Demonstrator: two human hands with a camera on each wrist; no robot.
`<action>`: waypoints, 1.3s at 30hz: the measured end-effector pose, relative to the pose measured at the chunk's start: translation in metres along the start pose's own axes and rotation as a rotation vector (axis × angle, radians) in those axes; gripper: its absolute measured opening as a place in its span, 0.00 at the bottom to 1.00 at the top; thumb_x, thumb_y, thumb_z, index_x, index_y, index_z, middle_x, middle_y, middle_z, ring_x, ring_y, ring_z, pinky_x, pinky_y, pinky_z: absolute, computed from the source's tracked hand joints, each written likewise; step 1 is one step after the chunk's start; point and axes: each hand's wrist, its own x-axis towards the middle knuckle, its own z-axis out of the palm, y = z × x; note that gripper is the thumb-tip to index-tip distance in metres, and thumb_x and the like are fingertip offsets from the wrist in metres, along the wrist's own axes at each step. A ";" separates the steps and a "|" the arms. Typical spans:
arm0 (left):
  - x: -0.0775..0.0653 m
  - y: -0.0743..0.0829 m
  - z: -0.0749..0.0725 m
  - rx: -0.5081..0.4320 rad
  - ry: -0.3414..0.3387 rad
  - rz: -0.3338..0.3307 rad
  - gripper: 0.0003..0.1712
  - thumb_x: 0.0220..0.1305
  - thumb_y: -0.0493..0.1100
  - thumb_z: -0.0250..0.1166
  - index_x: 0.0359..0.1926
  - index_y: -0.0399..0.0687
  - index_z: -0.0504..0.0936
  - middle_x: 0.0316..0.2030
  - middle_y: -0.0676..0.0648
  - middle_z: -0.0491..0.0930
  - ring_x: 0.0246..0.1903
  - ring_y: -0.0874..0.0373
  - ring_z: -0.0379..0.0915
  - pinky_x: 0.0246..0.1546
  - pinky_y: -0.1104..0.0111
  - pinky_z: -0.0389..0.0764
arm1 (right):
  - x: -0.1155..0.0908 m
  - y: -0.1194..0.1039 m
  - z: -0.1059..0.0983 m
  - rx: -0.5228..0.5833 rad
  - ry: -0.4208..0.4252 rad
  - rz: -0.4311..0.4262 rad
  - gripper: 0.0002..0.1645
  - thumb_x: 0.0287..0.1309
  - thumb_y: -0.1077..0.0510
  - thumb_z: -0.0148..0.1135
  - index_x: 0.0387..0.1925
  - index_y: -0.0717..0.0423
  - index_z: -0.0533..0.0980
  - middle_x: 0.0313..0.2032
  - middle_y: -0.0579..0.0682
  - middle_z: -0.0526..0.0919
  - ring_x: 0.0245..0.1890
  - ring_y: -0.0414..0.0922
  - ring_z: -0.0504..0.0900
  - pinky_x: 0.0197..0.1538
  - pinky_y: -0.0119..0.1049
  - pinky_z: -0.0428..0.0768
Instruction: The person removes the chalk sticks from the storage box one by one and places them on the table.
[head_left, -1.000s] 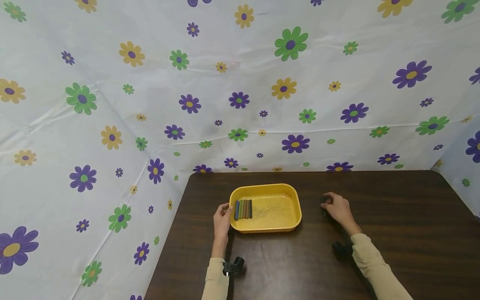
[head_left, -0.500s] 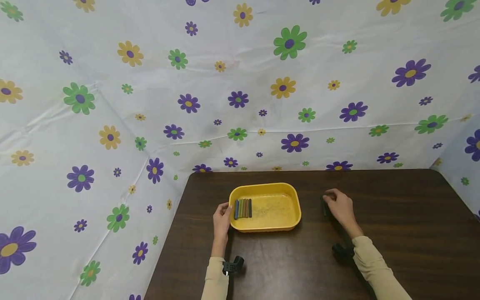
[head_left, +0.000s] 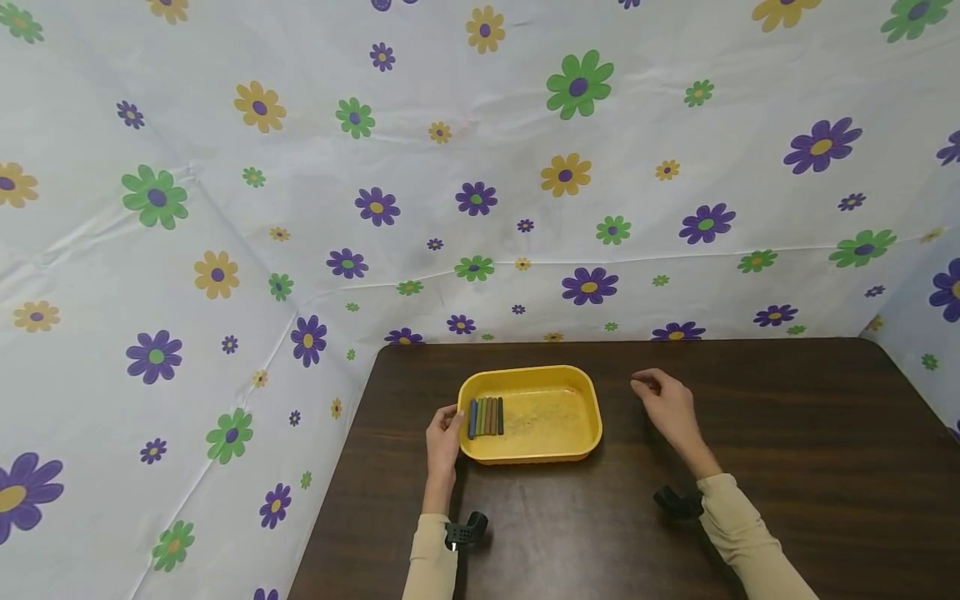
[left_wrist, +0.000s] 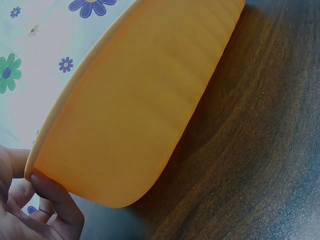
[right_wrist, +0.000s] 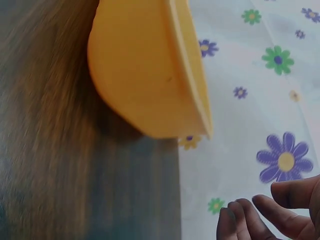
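A yellow plastic tray (head_left: 540,457) stands on the brown table. Side by side at its left end lie several short coloured sticks (head_left: 481,417), crayon-like, running from blue through green and brown to black. My left hand (head_left: 443,442) pinches the tray's left rim; in the left wrist view its thumb and fingers (left_wrist: 59,197) grip the rim from both sides. To the right of the tray, apart from it, my right hand (head_left: 670,410) is over the table. Its fingers (right_wrist: 250,220) are loosely bent, and nothing shows between thumb and fingertips in the right wrist view.
The dark wood-grain table (head_left: 555,533) meets a white flower-patterned cloth (head_left: 420,150) along its back and left edges. A black wrist camera (head_left: 467,532) sits on the left forearm, and another camera (head_left: 677,502) on the right one.
My right hand has moved away from the table's near side and slightly left, towards the tray. The dark stick-like shape at its fingertips earlier no longer shows. Left hand and tray stay put.
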 end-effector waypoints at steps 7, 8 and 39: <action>0.002 -0.003 0.000 -0.003 -0.003 0.015 0.17 0.76 0.42 0.62 0.56 0.33 0.81 0.37 0.37 0.77 0.31 0.52 0.72 0.25 0.70 0.70 | -0.003 -0.019 0.007 0.010 -0.031 -0.004 0.16 0.74 0.57 0.60 0.51 0.66 0.82 0.43 0.63 0.86 0.42 0.56 0.82 0.44 0.45 0.78; 0.002 -0.003 0.000 -0.005 -0.004 0.017 0.17 0.76 0.42 0.62 0.56 0.33 0.81 0.37 0.37 0.77 0.31 0.52 0.72 0.25 0.70 0.70 | -0.003 -0.022 0.008 0.012 -0.030 -0.005 0.16 0.74 0.57 0.60 0.51 0.66 0.82 0.43 0.63 0.86 0.42 0.56 0.81 0.45 0.45 0.78; 0.003 -0.004 0.000 0.002 -0.008 0.008 0.18 0.76 0.42 0.62 0.58 0.33 0.81 0.38 0.34 0.77 0.24 0.55 0.67 0.20 0.71 0.66 | -0.013 -0.045 0.055 0.241 -0.223 0.057 0.16 0.75 0.61 0.58 0.54 0.72 0.78 0.44 0.68 0.84 0.43 0.62 0.86 0.42 0.44 0.87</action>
